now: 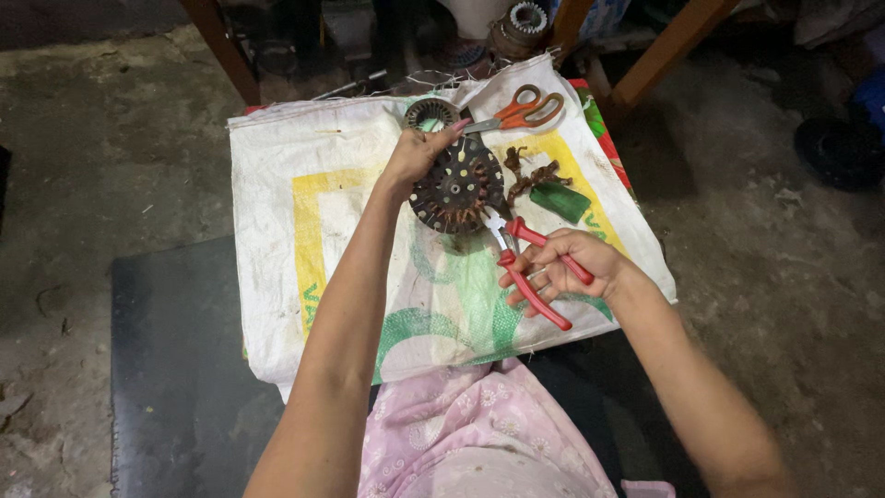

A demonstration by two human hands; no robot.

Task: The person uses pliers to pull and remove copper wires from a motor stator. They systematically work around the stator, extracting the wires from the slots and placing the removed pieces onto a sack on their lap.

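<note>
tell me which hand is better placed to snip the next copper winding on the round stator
Right. The right hand holds the red-handled pliers, nose at the stator rim; the left hand only steadies it.

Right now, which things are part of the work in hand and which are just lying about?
In hand:
left hand gripping the round wound stator
right hand working red-handled pliers at its edge

Lying about:
orange-handled scissors
tangle of copper wire
green piece
second ring-shaped core
woven sack underneath
</note>
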